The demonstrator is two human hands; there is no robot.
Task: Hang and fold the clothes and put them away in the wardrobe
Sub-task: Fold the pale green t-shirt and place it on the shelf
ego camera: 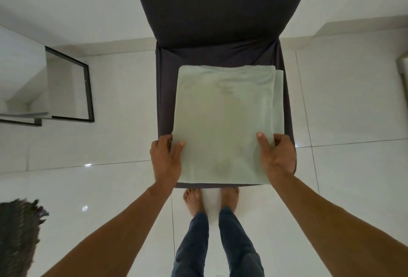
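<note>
Now the folded shirt (227, 122), pale green, lies flat on the seat of a chair (220, 23) with a dark grey cover. It is folded to a rectangle and fills most of the seat; on its right side a lower layer shows as a narrow strip beside the top layer.

Both hands grasp the near part of the shirt, 1 at each side edge. The left hand (164, 159) holds the left edge: the thumb lies on top of the cloth, and the other fingers (162, 140) curl around the edge, their tips hidden. The right hand (277, 157) holds the right edge in the same way, with the thumb on top, pointing to the back of the chair, and the fingers bent over the side.

No brand, label or writing can be read on the shirt; only a faint, blurred mark shows through the cloth near its upper middle.

The person stands barefoot on the white tile floor (342, 166), with the feet (194, 201) just under the front edge of the seat.
</note>
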